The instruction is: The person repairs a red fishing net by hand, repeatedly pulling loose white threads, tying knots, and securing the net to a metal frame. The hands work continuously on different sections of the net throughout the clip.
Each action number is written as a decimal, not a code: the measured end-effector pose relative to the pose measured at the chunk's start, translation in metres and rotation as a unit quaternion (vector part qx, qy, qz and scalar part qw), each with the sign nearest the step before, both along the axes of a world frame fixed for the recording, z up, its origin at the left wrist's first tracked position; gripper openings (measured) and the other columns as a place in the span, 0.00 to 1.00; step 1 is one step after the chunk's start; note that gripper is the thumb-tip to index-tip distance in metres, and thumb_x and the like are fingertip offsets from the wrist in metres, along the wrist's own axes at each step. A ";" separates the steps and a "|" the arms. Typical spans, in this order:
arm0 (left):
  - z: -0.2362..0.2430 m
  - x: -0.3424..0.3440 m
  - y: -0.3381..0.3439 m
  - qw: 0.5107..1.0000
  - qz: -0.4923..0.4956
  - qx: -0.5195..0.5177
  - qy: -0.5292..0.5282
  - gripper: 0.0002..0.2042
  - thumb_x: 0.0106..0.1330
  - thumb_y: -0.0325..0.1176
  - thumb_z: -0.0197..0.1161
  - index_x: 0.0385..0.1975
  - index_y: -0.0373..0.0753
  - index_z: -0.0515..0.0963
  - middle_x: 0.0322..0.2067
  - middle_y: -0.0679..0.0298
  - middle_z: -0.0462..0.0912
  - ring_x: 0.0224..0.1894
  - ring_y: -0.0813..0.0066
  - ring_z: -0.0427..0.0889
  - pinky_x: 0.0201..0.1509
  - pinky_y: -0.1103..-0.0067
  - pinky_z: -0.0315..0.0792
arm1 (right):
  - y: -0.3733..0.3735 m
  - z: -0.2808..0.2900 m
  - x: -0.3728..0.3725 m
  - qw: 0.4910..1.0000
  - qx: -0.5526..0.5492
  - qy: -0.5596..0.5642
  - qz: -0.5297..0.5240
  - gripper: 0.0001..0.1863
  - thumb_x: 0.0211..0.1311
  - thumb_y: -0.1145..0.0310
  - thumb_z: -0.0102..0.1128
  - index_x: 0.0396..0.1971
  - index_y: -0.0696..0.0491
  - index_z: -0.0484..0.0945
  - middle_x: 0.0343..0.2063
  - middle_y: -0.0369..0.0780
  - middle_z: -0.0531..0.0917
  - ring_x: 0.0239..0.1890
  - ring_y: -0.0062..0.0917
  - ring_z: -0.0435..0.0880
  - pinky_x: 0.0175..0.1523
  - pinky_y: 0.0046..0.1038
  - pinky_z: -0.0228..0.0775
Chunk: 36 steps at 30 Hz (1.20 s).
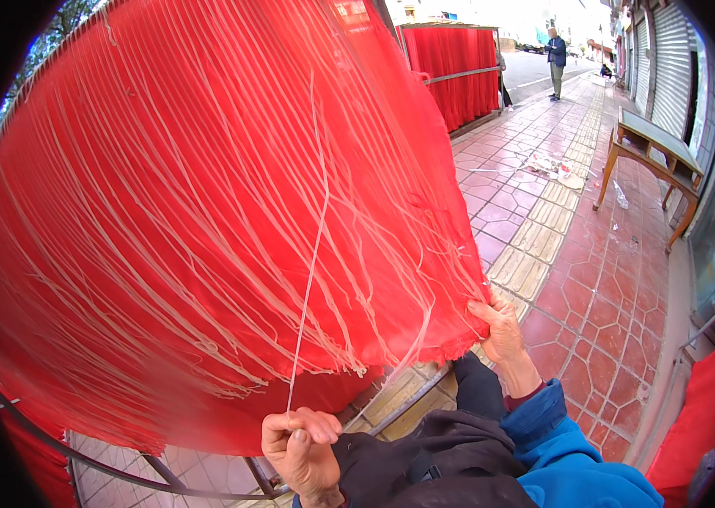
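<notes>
A large red cloth [163, 152] hangs in front of me, streaked with many thin pale strands [231, 212] whose frayed ends dangle near its lower edge. My left hand [301, 449], just below that edge, is closed, fingers curled on one long white strand [313, 254] that runs taut up across the cloth. Higher and to the right, my right hand [500, 334] pinches the cloth's lower right corner. A curved dark metal bar [61, 444] shows under the cloth at bottom left.
A tiled sidewalk [577, 330] runs away to the right, with litter [556, 169], a small wooden table [649, 148] and shuttered shopfronts [671, 68]. Another red-draped rack [459, 72] stands farther back. A person [555, 59] stands beyond it. More red cloth [704, 406] is at lower right.
</notes>
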<state>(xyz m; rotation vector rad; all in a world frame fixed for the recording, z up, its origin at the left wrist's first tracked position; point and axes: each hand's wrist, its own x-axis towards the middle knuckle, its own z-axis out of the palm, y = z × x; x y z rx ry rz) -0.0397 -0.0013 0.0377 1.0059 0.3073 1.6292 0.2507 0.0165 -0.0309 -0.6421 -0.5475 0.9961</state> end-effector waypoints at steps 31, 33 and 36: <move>-0.033 0.044 -0.017 0.960 -0.260 -0.099 -0.006 0.06 0.66 0.29 0.57 0.39 0.37 0.73 0.26 0.59 0.76 0.30 0.69 0.75 0.38 0.69 0.69 | 0.054 -0.032 -0.003 0.987 -0.058 -0.117 0.092 0.15 0.57 0.72 0.61 0.45 0.57 0.76 0.32 0.35 0.81 0.27 0.15 0.77 0.32 0.20 0.70; -0.035 0.043 -0.015 0.960 -0.260 -0.101 -0.009 0.06 0.65 0.29 0.57 0.40 0.37 0.73 0.26 0.58 0.76 0.30 0.68 0.75 0.38 0.69 0.69 | 0.056 -0.032 -0.005 0.986 -0.068 -0.120 0.091 0.20 0.58 0.71 0.60 0.50 0.58 0.72 0.39 0.38 0.81 0.31 0.18 0.79 0.37 0.21 0.72; -0.036 0.041 -0.011 0.959 -0.261 -0.110 -0.015 0.06 0.65 0.29 0.57 0.40 0.37 0.73 0.26 0.58 0.76 0.30 0.69 0.75 0.38 0.69 0.69 | 0.054 -0.026 -0.011 0.976 -0.075 -0.202 -0.039 0.21 0.59 0.71 0.59 0.52 0.59 0.72 0.44 0.41 0.80 0.36 0.21 0.81 0.43 0.22 0.72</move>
